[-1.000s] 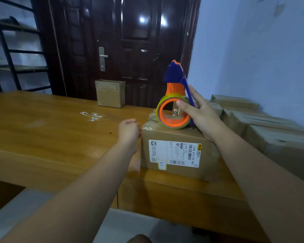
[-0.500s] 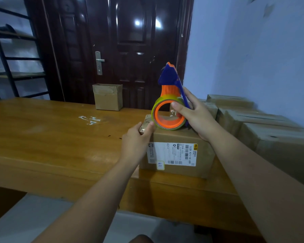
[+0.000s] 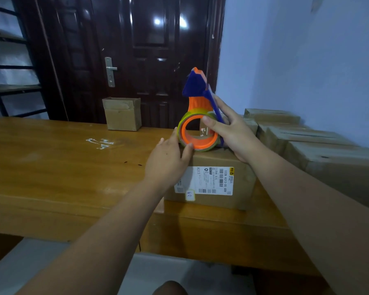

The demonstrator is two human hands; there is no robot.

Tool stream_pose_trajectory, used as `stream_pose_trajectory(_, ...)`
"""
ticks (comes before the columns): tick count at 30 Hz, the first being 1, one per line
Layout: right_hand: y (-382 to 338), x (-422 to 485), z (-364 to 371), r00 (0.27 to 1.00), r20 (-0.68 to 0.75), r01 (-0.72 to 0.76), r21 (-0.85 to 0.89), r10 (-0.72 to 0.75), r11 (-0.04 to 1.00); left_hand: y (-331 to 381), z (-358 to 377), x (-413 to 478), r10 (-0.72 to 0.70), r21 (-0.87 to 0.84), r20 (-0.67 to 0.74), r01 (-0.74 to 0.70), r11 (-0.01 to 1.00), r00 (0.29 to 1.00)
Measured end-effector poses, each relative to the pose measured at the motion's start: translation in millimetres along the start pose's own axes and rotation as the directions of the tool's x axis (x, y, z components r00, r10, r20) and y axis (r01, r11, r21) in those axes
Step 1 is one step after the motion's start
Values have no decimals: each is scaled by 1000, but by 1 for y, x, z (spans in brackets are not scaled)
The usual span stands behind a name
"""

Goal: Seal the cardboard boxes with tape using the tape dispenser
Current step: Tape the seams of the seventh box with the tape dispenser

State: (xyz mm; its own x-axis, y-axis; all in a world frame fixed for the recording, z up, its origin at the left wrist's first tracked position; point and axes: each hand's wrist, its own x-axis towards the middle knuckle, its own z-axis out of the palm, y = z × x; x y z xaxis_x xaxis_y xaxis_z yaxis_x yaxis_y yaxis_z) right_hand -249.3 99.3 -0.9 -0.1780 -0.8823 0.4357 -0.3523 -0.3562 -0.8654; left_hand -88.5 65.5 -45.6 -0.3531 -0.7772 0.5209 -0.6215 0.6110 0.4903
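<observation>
- Head camera looks down over both forearms at a wooden table point(image 3: 51, 167) that stands before a dark door point(image 3: 141, 60) and a pale blue wall point(image 3: 307, 60).
- A closed cardboard box point(image 3: 211, 159) sits near the table's front edge, with a white shipping label point(image 3: 209, 180) on the side facing the camera.
- An orange and blue tape dispenser point(image 3: 198, 106) stands upright on top of this box, its blue head pointing up. Its yellowish tape roll point(image 3: 182, 129) is at the bottom, touching the box top.
- The right hand point(image 3: 234, 135) grips the dispenser from the right. The thumb is curled over the orange ring and the fingers lie behind the blue handle.
- The left hand point(image 3: 166, 158) rests on the box's top left corner with its fingers stretched out. The thumb touches the lower front of the roll and one fingertip reaches up along its left side. Whether it holds a loose tape end cannot be told.
- A row of more cardboard boxes point(image 3: 307, 137) lies along the wall at the right, just beside the box being worked on.
- A small open-topped carton point(image 3: 123, 116) stands at the far edge of the table, well apart from the hands.
- White scuff marks point(image 3: 100, 143) show on the tabletop between the carton and the left hand.
- A dark metal shelf rack point(image 3: 0, 86) stands at the far left.
</observation>
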Motion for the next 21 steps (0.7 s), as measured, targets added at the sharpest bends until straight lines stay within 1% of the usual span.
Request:
stream_pose_trajectory(2, -4, 0, 0, 999, 24, 36, -56, -35, 998, 2, -2, -2, 29, 16, -9, -29, 999, 1000)
stream_pose_trajectory(5, -12, 2, -3, 994, 65, 102, -166, -92, 981, -1, 1, -1, 49, 110, 4, -49, 993, 999)
stream_pose_trajectory(8, -22, 6, -10, 985, 138, 142, -276, -107, 951, -9, 6, 4, 90, 165, 19, -92, 982, 996)
stream_pose_trajectory(12, -30, 9, -17, 973, 212, 162, -359, -88, 919, -10, 4, 6, 121, 197, 47, -128, 972, 991)
stream_pose_trajectory(16, -38, 9, -35, 965, 257, 170, -476, -48, 863, -6, -1, 5, 102, 216, 86, -119, 969, 991)
stream_pose_trajectory(19, -44, 8, -46, 960, 281, 161, -525, -9, 836, -3, -4, 3, 125, 208, 105, -145, 967, 987)
stream_pose_trajectory(21, -50, 7, -48, 949, 315, 172, -576, 23, 799, -3, -5, 2, 127, 197, 112, -147, 969, 986)
